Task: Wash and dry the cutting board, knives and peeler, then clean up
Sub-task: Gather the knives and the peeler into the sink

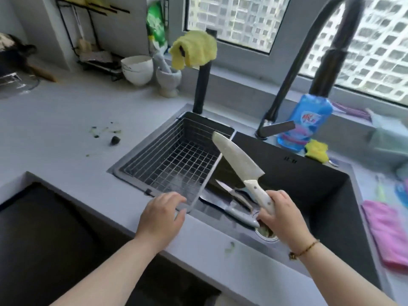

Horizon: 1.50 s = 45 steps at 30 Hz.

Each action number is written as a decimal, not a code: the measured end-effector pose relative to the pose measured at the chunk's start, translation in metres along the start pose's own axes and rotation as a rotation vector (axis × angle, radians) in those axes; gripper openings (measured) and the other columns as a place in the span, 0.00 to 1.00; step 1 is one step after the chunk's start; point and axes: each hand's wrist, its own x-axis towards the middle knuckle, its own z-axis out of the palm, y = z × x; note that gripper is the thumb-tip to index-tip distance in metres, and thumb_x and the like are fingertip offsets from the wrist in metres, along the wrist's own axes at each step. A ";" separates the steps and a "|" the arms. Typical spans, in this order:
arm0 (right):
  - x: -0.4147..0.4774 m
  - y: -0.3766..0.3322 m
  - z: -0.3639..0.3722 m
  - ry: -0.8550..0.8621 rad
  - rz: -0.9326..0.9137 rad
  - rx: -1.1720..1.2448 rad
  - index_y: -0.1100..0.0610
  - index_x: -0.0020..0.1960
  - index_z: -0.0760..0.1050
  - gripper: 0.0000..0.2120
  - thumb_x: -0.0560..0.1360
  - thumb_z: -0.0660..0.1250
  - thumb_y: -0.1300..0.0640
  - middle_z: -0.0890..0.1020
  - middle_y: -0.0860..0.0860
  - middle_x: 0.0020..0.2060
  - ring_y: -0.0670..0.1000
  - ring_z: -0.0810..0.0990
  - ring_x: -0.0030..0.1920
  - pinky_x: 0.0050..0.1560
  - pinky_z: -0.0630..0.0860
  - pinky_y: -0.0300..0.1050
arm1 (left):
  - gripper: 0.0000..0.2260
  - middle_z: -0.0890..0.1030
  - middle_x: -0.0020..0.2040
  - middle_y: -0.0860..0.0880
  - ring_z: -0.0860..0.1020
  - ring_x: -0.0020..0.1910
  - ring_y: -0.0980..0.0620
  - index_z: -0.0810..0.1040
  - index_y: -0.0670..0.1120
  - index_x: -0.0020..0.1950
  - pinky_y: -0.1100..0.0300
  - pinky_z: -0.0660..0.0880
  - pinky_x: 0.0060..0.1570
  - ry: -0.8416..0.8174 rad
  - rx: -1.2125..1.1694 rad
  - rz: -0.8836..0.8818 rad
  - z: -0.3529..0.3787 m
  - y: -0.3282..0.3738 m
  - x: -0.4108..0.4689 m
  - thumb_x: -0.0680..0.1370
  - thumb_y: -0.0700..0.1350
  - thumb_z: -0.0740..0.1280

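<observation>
The right hand [280, 215] grips the white handle of a chef's knife [238, 160], whose blade runs up and away to that hand's left, tip over the wire drain basket [176, 155]. The left hand [163, 210] rests, fingers relaxed, on the basket's near corner. Two smaller knives [239, 215] lie in the sink [320, 195] just below and left of the right hand, which is the nearer one. The peeler and cutting board cannot be clearly made out.
</observation>
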 end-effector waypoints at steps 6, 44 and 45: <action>0.018 0.096 -0.006 -0.170 0.079 -0.063 0.59 0.54 0.74 0.12 0.71 0.66 0.61 0.70 0.50 0.43 0.50 0.70 0.43 0.43 0.66 0.40 | 0.22 0.81 0.52 0.50 0.78 0.54 0.48 0.79 0.43 0.53 0.61 0.60 0.60 0.007 0.079 0.001 0.043 0.014 0.015 0.69 0.43 0.50; 0.094 0.114 0.187 -0.531 -0.451 -0.425 0.55 0.33 0.79 0.28 0.37 0.80 0.45 0.78 0.48 0.28 0.47 0.79 0.28 0.27 0.74 0.33 | 0.14 0.81 0.43 0.51 0.71 0.48 0.57 0.70 0.49 0.54 0.66 0.55 0.66 0.036 0.118 0.046 0.057 0.000 0.014 0.71 0.41 0.53; 0.093 0.110 0.182 -0.531 -0.463 -0.452 0.56 0.39 0.81 0.29 0.41 0.81 0.44 0.79 0.49 0.32 0.49 0.80 0.32 0.33 0.75 0.33 | 0.13 0.81 0.43 0.51 0.71 0.47 0.57 0.70 0.49 0.54 0.65 0.55 0.66 0.033 0.121 0.047 0.057 0.000 0.014 0.71 0.41 0.53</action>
